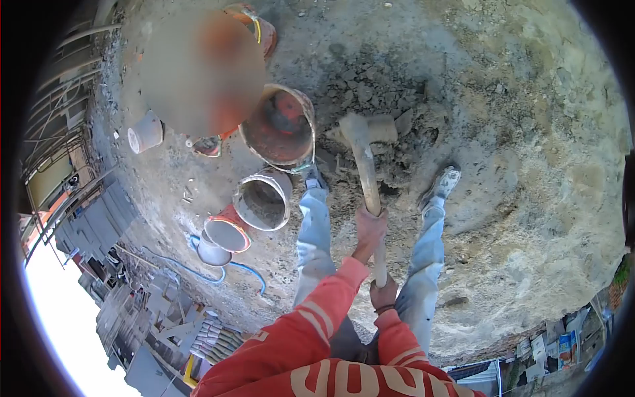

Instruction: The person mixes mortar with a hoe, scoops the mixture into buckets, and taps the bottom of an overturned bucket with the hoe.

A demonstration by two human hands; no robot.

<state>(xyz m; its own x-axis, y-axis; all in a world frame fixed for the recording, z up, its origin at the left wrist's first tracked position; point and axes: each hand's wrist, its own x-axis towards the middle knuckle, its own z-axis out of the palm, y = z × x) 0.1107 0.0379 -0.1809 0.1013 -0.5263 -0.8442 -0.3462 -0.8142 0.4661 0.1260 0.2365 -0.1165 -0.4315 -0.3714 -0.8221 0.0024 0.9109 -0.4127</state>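
A hoe with a long wooden handle (367,175) runs down the middle of the view toward my body. Its wide blade (382,129) rests at a heap of grey, wet-looking mortar or soil (377,92). My left hand (372,226) is wrapped round the middle of the handle. Lower down, close to the handle's end, my right hand (383,292) is closed on it too. My feet stand apart on either side of the handle, the left shoe beside a large bucket (276,129).
Left of my legs stand a grey-stained bucket (263,200), an orange-rimmed bucket (227,233) and a blue hose (248,268). A white bucket (145,132) lies farther left. A blurred patch hides part of the upper left. Stacked sacks (217,341) and boards lie at lower left.
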